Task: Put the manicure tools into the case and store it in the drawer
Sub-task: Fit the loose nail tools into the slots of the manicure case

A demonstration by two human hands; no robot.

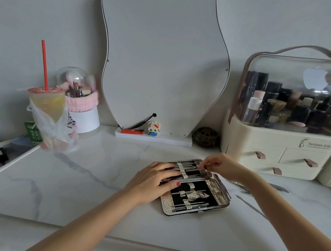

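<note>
Right hand [218, 165] pinches a slim tool [194, 170] into the open case [194, 187] on the table [86, 173]; left hand [154, 180] presses flat on it. I judge we're midway: loose tools [249, 205] remain beside it, drawer [274, 170] unopened.

Both bare forearms reach forward toward the open case [194, 187]. The left hand [154, 180] lies flat on the case's far half, fingers straight, thumb along the hinge. The right hand [219, 165] hovers at the case's far right corner, fingertips pinched together
</note>
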